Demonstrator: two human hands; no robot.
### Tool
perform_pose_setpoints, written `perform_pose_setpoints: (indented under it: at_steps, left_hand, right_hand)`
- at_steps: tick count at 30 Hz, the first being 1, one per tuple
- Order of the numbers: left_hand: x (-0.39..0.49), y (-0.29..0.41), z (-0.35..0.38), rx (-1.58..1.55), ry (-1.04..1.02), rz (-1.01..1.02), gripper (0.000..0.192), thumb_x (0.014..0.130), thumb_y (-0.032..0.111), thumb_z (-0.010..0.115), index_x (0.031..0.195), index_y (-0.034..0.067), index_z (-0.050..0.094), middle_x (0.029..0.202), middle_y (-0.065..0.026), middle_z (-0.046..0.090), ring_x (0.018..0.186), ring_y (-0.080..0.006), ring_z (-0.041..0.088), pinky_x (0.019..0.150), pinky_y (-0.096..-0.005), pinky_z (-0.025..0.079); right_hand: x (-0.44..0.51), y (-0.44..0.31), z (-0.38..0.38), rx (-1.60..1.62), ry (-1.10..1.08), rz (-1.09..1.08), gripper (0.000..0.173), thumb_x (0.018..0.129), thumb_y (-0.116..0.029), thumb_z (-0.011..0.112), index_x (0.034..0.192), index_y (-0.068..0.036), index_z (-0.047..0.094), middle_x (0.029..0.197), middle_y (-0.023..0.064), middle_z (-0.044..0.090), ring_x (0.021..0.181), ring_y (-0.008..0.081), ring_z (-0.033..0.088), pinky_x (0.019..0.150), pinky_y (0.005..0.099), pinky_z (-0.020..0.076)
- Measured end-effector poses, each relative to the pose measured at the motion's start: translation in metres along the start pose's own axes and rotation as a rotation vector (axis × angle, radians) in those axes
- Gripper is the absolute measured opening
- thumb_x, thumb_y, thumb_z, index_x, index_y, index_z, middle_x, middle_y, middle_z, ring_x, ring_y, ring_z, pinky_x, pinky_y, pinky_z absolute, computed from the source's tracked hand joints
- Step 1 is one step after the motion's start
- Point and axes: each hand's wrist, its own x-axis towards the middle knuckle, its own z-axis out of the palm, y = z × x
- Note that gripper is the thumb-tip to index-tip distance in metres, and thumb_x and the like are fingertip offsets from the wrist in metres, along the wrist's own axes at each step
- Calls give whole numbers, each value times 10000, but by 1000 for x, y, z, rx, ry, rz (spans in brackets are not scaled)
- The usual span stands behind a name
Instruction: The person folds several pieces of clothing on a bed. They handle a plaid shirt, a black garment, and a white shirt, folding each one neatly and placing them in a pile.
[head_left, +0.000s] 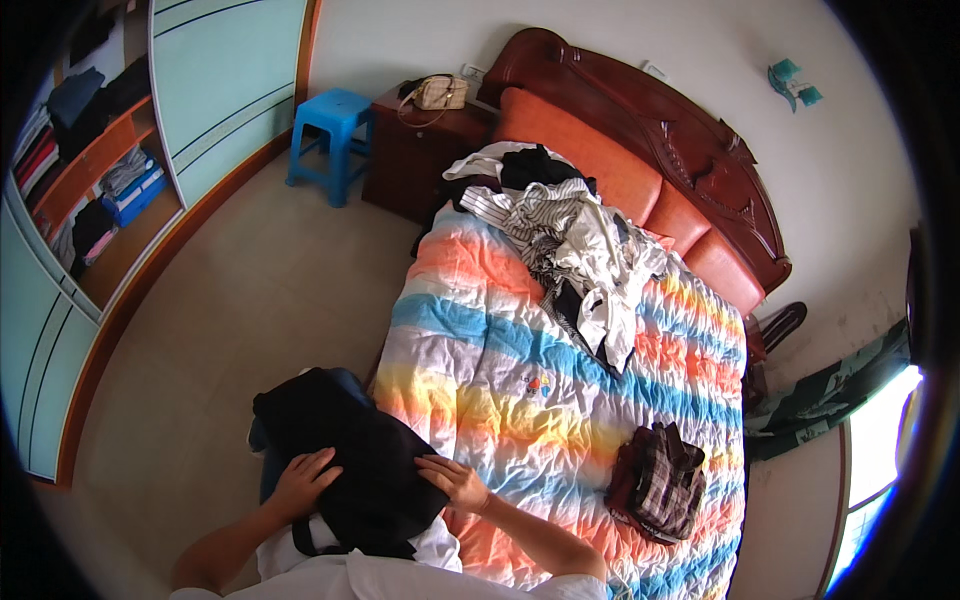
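A black garment (345, 427) lies spread over the person's lap, partly folded, with a strip of its cloth hanging near the white shirt (427, 577). On its left side rests my left hand (304, 484), fingers flat on the cloth and thumb apart. My right hand (454, 480) reaches over the garment's right edge, fingertips on top of the fabric. Whether that hand pinches the edge is hidden. Part of the garment covers the near side of the bed, where a striped quilt (495, 367) is spread.
Shirts and dark clothes (592, 240) are heaped near the headboard (637, 112). Folded plaid clothing (667, 487) sits on the quilt at right. A blue plastic stool (334, 142) stands beside a nightstand (397, 157) bearing a handbag (441, 92). At left, an open wardrobe (90, 180) holds clothes.
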Motion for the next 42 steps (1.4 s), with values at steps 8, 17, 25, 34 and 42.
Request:
perform_pose_setpoints:
  at_steps: [8, 17, 25, 34, 42]
  left_hand:
    - [40, -36, -54, -766, 201, -190, 482, 642, 169, 707, 1073, 13, 559, 1041, -129, 595, 945, -214, 581, 839, -319, 433]
    - [76, 5, -177, -1029, 358, -538, 493, 699, 105, 688, 1131, -31, 493, 1065, -121, 561, 971, -232, 541, 848, -335, 427]
    - [55, 21, -123, -1679, 264, -908, 582, 660, 104, 709, 1182, -2, 474, 1148, -125, 532, 1035, -250, 521, 890, -372, 419]
    - [12, 98, -112, -1892, 175, -1532, 629, 709, 135, 686, 1240, -12, 382, 1245, -122, 456, 1140, -230, 440, 974, -334, 354]
    - [19, 64, -124, -1769, 129, -1378, 467, 769, 170, 647, 1184, 35, 483, 1169, -85, 535, 1086, -184, 498, 958, -321, 377]
  right_hand:
    - [118, -6, -116, 64, 72, -76, 436, 538, -47, 628, 972, -43, 588, 905, 105, 612, 810, 282, 601, 703, 351, 490]
    - [255, -66, -250, 928, 509, -73, 623, 613, -121, 728, 1166, -17, 460, 1016, 104, 553, 949, 187, 536, 823, 310, 441]
    - [130, 78, 14, 1956, 26, 326, 794, 731, -492, 640, 1290, -11, 347, 1228, 91, 477, 1056, 188, 507, 870, 310, 445]
    - [62, -65, -17, 1614, 48, 979, 742, 692, -210, 732, 1252, 65, 331, 1156, 143, 486, 1034, 219, 485, 900, 300, 383]
    - [103, -75, -51, 1100, 36, 890, 548, 788, -231, 646, 1181, 80, 423, 1077, 118, 538, 990, 173, 486, 875, 276, 389]
